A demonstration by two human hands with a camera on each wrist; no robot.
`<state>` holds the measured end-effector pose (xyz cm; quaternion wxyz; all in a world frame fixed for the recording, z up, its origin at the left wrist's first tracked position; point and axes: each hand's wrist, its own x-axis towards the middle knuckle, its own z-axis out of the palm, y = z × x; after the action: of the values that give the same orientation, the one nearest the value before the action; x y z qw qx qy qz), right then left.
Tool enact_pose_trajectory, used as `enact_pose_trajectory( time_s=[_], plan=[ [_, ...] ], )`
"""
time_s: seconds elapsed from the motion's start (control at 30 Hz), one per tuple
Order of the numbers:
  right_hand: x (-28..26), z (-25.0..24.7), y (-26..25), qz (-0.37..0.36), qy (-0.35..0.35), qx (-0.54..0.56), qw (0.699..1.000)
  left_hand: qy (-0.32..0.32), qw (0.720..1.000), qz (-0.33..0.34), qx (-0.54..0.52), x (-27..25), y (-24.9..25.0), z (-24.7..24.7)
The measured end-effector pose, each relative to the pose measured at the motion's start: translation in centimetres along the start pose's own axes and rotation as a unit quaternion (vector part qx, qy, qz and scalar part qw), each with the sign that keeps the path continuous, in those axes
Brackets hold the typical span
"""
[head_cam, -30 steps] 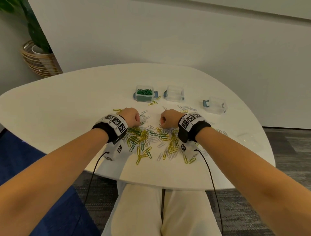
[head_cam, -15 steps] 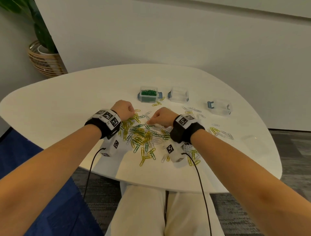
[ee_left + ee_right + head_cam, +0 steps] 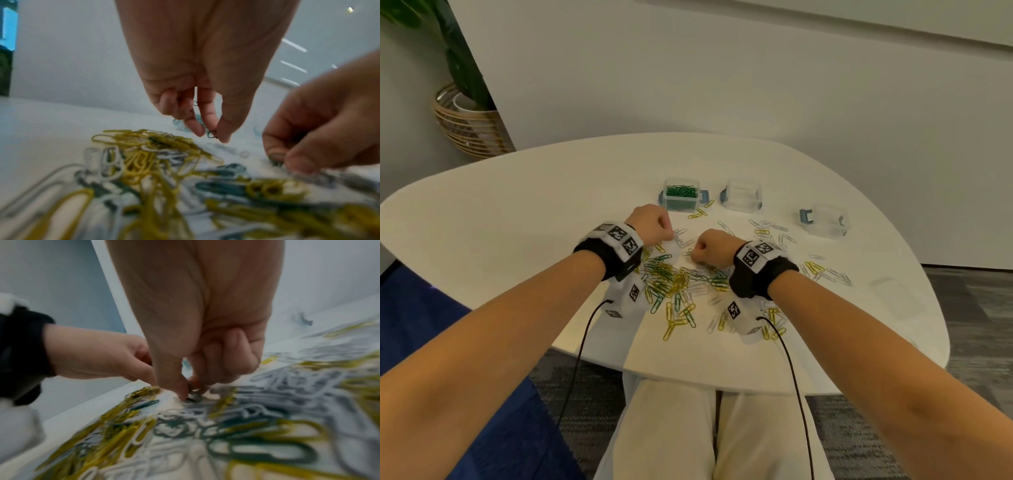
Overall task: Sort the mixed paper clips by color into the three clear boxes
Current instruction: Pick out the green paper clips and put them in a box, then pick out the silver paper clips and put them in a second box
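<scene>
A heap of mixed paper clips [image 3: 678, 284], yellow, green and white, lies on the white table [image 3: 517, 240] between my wrists. My left hand [image 3: 654, 224] hovers at the heap's far left edge, its thumb and fingers pinching dark green clips [image 3: 212, 134]. My right hand [image 3: 710, 250] is curled low over the heap's far side, thumb and forefinger pinching green clips [image 3: 193, 392] against the table. Three clear boxes stand behind: the left box [image 3: 681, 198] holds green clips, the middle box [image 3: 743, 198] and the right box [image 3: 825, 222] look bare.
Loose white and yellow clips [image 3: 825, 270] are scattered to the right, toward the right box. A clear lid [image 3: 893, 296] lies near the table's right edge. A potted plant in a wire basket [image 3: 465, 126] stands on the floor at the back left.
Both hands stayed curled over the heap. The left hand shifted away toward the green box, the right hand slid a little left and lowered onto the clips.
</scene>
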<state>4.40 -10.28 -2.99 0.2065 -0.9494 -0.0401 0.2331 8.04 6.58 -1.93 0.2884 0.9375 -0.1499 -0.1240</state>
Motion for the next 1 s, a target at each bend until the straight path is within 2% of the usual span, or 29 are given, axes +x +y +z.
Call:
enact_pose_trajectory(
  time_s=[0.03, 0.07, 0.1, 0.13, 0.17, 0.2, 0.23, 0.27, 0.3, 0.33, 0.37, 0.4, 0.43, 0.53, 0.6, 0.7, 0.77, 0.8, 0.87, 1.0],
  plan=[
    [-0.4, -0.1, 0.4, -0.002, -0.005, 0.09, 0.996, -0.006, 0.994, -0.017, -0.107, -0.3, -0.3, -0.1],
    [-0.8, -0.2, 0.8, -0.001, -0.013, 0.219, 0.976, -0.027, 0.97, -0.043, -0.236, -0.8, -0.4, -0.2],
    [-1.2, -0.2, 1.2, 0.001, -0.027, 0.372, 0.928, -0.055, 0.93, -0.073, -0.355, -1.4, -0.6, -0.1],
    [-1.7, -0.2, 1.4, 0.004, -0.046, 0.515, 0.856, -0.074, 0.889, -0.097, -0.442, -1.8, -0.8, 0.0],
    [-2.1, -0.1, 1.6, 0.002, -0.068, 0.621, 0.781, -0.082, 0.861, -0.116, -0.488, -2.0, -1.1, 0.1],
    [-2.3, 0.0, 1.9, -0.002, -0.084, 0.684, 0.725, -0.084, 0.853, -0.131, -0.499, -2.0, -1.2, 0.3],
    [-2.6, 0.1, 1.9, -0.005, -0.1, 0.72, 0.687, -0.081, 0.861, -0.143, -0.482, -2.0, -1.2, 0.4],
    [-2.6, 0.2, 2.0, -0.003, -0.114, 0.74, 0.662, -0.073, 0.889, -0.149, -0.428, -2.0, -0.9, 0.5],
    [-2.5, 0.4, 1.9, 0.007, -0.13, 0.754, 0.644, -0.063, 0.934, -0.137, -0.325, -2.1, -0.6, 0.4],
    [-2.3, 0.5, 1.8, 0.022, -0.141, 0.761, 0.633, -0.06, 0.977, -0.102, -0.178, -2.1, -0.5, 0.4],
    [-2.0, 0.7, 1.6, 0.04, -0.15, 0.761, 0.629, -0.058, 0.997, -0.051, -0.023, -2.0, -0.5, 0.4],
    [-1.8, 0.8, 1.4, 0.059, -0.15, 0.757, 0.634, -0.058, 0.994, -0.012, 0.088, -2.1, -0.3, 0.5],
    [-1.7, 0.9, 1.2, 0.077, -0.146, 0.749, 0.641, -0.064, 0.988, 0.006, 0.142, -2.2, -0.4, 0.5],
    [-1.7, 1.2, 1.3, 0.099, -0.117, 0.728, 0.668, -0.078, 0.984, 0.013, 0.161, -2.1, -0.6, 0.8],
    [-1.8, 1.3, 1.6, 0.106, -0.1, 0.724, 0.674, -0.084, 0.986, 0.014, 0.142, -2.2, -0.5, 0.9],
    [-1.9, 1.4, 1.8, 0.112, -0.084, 0.723, 0.677, -0.047, 0.999, 0.013, 0.023, -2.3, -0.6, 0.6],
    [-1.9, 1.2, 1.5, 0.115, -0.077, 0.722, 0.678, -0.041, 0.991, 0.007, -0.126, -2.2, -0.6, 0.1],
    [-1.9, 1.2, 1.1, 0.118, -0.076, 0.719, 0.68, -0.053, 0.975, -0.007, -0.215, -2.2, -0.6, 0.0],
    [-1.8, 0.9, 0.3, 0.118, -0.085, 0.715, 0.684, -0.085, 0.923, -0.038, -0.372, -2.5, -0.4, -0.2],
    [-0.9, 0.8, -1.2, 0.136, -0.094, 0.71, 0.685, -0.088, 0.829, -0.083, -0.545, -2.9, 0.1, -0.4]
  ],
)
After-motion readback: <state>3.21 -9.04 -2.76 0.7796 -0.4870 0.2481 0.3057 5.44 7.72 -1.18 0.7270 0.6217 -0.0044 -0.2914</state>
